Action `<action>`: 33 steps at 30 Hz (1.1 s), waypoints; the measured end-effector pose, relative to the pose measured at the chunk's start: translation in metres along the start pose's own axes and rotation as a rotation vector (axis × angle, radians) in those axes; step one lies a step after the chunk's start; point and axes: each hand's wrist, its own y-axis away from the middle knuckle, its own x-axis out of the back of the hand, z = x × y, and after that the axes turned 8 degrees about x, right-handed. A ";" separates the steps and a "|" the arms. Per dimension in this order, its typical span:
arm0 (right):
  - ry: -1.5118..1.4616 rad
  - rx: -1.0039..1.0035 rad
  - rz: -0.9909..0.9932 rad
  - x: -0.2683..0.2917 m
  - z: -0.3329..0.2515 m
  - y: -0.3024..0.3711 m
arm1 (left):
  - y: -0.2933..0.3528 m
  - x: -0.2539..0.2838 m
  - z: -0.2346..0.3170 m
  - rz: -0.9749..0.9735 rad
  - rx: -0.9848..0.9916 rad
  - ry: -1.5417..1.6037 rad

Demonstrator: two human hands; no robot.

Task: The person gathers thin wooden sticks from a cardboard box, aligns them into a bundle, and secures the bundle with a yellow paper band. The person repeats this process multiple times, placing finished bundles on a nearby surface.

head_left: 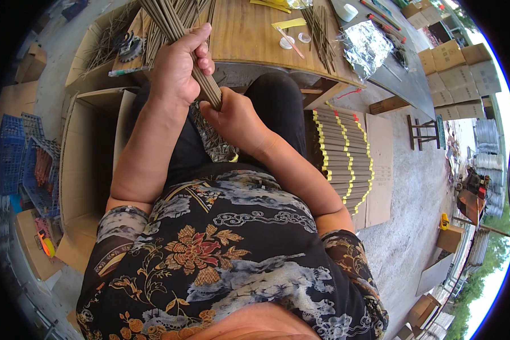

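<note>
A bundle of thin brown sticks [208,86], which look like incense sticks, slants across my lap in front of the wooden table [243,42]. My left hand [178,68] is wrapped round its middle, thumb pointing up along the sticks. Around the lower end my right hand [235,118] is closed, hiding the tips. The upper end fans out slightly over the table's near left part. More loose sticks [321,42] lie on the table to the right, and others are heaped behind my left hand.
An open cardboard box [90,156] stands at my left. On my right, banded stick bundles [345,158] with yellow bands lie on cardboard. The table also bears a crumpled silver foil sheet [368,48], a small white pot [287,42] and a toothed metal disc [131,48].
</note>
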 end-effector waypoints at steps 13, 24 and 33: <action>0.054 0.004 -0.009 0.001 0.005 0.004 | 0.001 0.001 0.002 -0.087 -0.074 0.015; 0.183 -0.073 -0.031 0.006 -0.003 0.000 | 0.000 0.002 -0.001 0.026 -0.139 0.035; -0.549 -0.379 -0.431 0.027 -0.017 -0.008 | -0.004 0.023 0.011 -0.680 -0.095 0.174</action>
